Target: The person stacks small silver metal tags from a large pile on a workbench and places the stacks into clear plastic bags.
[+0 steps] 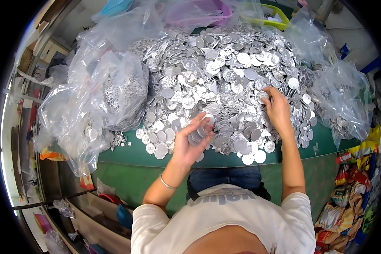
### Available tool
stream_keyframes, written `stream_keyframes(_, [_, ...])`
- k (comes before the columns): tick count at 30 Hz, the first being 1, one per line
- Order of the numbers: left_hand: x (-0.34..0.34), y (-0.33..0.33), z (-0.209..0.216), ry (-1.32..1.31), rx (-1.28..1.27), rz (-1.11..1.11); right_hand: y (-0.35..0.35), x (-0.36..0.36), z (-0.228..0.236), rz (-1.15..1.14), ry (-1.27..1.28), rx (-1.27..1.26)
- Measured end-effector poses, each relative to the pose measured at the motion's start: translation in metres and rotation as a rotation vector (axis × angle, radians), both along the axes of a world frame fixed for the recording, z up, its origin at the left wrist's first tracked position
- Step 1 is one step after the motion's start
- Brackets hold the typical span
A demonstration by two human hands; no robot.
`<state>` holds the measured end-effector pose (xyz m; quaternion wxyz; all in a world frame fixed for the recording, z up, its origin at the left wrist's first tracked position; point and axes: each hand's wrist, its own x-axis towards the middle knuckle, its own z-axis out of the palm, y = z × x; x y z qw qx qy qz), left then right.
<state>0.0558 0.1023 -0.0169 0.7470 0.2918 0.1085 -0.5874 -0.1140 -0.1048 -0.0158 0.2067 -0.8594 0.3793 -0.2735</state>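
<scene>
A broad heap of silver-coloured metal pieces (216,84), mostly round medallions, covers the table before me. My left hand (185,146) is turned palm up at the heap's near edge. Its fingers are curled around several round metal medallions (197,135) lying in the palm. Over the right part of the heap, my right hand (279,111) reaches down with bent fingers. Thumb and fingertips close in on the pieces there; what lies between them blends into the heap. Loose round medallions (161,150) lie near the table's front edge, left of my left hand.
Clear plastic bags with metal pieces flank the heap, one left (127,89) and one right (343,97). A purple basin (199,17) and a yellow-green basin (279,22) stand behind it. The green table's edge (127,158) runs before me. Colourful packages (343,203) pile up lower right.
</scene>
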Motion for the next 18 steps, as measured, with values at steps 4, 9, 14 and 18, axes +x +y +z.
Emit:
stream_keyframes(4, [-0.017,-0.007,0.010,0.102,-0.069,-0.086,-0.006,-0.005,-0.003,0.112,-0.165,0.261])
stream_keyframes(9, [-0.017,-0.009,-0.011,0.170,-0.139,-0.186,-0.012,0.004,0.002,0.048,-0.113,-0.046])
stream_keyframes(14, [-0.020,-0.017,-0.003,0.116,-0.067,-0.184,-0.023,0.028,0.005,-0.149,0.146,-0.186])
stream_keyframes(18, [-0.018,-0.013,-0.006,0.078,-0.079,-0.165,-0.021,0.024,0.008,-0.040,0.001,-0.147])
